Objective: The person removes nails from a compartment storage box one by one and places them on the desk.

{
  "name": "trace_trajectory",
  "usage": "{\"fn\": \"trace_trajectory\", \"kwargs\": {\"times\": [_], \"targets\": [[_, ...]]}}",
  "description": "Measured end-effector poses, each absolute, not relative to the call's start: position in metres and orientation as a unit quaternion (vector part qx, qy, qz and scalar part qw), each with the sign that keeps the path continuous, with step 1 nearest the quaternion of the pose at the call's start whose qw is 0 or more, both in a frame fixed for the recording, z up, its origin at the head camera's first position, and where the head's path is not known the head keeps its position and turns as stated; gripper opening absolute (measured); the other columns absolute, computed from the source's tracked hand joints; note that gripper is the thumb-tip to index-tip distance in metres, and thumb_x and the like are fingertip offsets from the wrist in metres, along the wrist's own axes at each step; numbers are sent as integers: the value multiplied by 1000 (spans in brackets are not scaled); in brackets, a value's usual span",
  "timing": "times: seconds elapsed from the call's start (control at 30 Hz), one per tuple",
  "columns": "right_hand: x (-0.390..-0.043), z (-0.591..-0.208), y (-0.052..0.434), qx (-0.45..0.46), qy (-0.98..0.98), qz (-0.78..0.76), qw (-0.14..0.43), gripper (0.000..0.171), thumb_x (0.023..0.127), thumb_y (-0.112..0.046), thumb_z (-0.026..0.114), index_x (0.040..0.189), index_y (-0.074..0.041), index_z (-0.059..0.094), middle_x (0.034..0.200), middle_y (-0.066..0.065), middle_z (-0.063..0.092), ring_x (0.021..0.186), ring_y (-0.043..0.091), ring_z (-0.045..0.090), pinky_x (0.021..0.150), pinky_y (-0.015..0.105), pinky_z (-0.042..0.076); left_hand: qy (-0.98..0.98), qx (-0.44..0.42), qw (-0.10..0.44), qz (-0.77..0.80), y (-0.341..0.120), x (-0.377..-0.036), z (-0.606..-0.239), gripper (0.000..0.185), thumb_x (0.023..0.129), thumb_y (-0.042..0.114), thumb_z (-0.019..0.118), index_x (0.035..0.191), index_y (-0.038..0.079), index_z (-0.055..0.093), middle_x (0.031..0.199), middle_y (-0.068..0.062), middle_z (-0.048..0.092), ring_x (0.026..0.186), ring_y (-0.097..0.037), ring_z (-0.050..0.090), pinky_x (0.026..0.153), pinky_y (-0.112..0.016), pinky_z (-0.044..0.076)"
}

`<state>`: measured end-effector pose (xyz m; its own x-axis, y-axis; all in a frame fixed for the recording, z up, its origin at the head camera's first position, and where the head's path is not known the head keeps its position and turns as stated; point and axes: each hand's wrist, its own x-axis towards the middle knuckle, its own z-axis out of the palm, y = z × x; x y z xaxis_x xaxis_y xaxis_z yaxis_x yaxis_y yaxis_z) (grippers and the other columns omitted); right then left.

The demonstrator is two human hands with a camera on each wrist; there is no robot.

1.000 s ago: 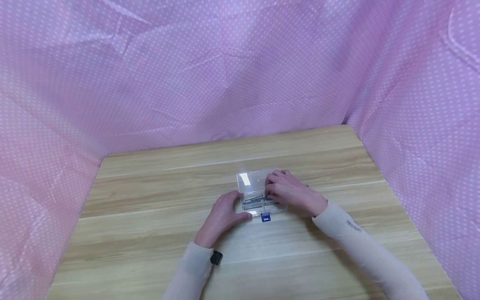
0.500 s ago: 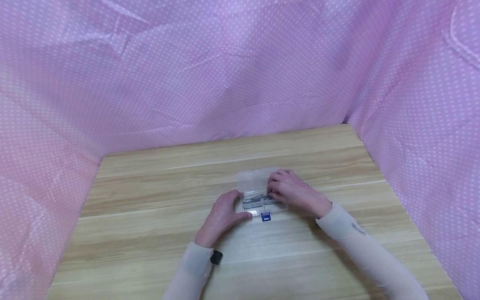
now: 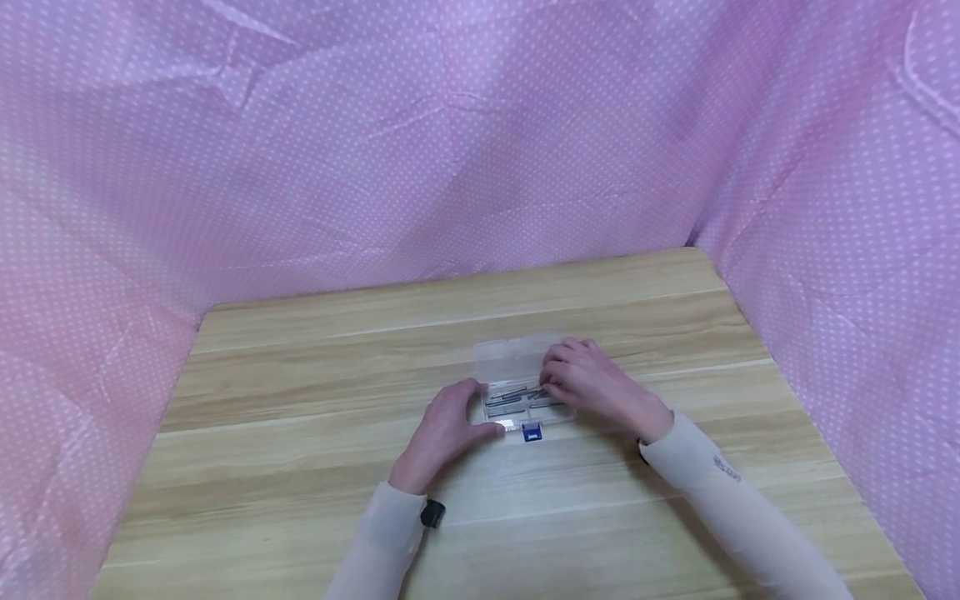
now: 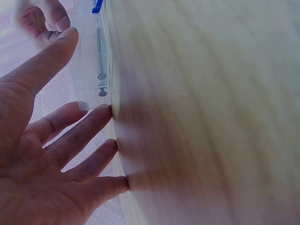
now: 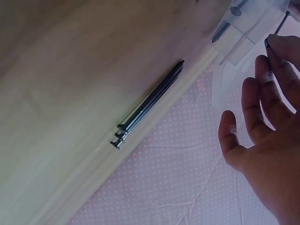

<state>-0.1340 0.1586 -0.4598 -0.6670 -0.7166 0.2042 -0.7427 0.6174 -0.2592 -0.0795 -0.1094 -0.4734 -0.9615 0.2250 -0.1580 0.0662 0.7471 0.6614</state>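
Box (image 3: 513, 426): shallow, rectangular, clear colourless plastic with divider walls inside; placed flat on the table (image 3: 300, 375), between the 2 hands. Lid (image 3: 506, 362): same clear plastic, folded back to the far side, hazy with a soft sheen. Latch (image 3: 532, 432): 1, deep blue, at the near edge.

Nails in box (image 3: 507, 402): several, slim, grey metal, flat round heads, lying lengthwise, some crossing; exact count unclear.

Left hand (image 3: 447, 423): holds the box's left end between thumb and index finger, remaining fingers spread down to the table.

Right hand (image 3: 592, 383): over the box's right end, pinching 1 dark nail (image 5: 283, 21) between thumb and index finger.

Loose nails (image 5: 150, 101): small bundle on the table, side by side, dark and shiny, pointed tips, heads together.

Surround: pink cloth (image 3: 375, 125), white dots, creased.
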Motion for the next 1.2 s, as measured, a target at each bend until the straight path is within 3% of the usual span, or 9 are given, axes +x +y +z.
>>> {"fn": "trace_trajectory", "kwargs": {"times": [0.33,0.63,1.2], "targets": [[-129,-460,165,395,-901,171,62,9,89,-17,80,97,-15,76,107,2,69,106,25,60,88,45,47,928,68,124,344,-109,-79,-473,68,77,37,92,132,8,64,132,-11,65,121,-30,58,109,-49,46],[-126,-459,172,380,-905,181,64,12,88,-15,82,98,-14,76,107,3,69,106,26,61,93,50,49,929,67,123,341,-108,-78,-471,66,78,38,91,130,9,64,132,-11,65,122,-30,58,110,-49,45],[-119,-457,186,377,-900,195,105,16,83,-12,85,96,-11,76,104,5,70,103,29,62,83,48,49,928,69,115,348,-107,-77,-474,66,77,37,92,130,7,65,132,-13,65,123,-32,59,109,-50,46]]}}
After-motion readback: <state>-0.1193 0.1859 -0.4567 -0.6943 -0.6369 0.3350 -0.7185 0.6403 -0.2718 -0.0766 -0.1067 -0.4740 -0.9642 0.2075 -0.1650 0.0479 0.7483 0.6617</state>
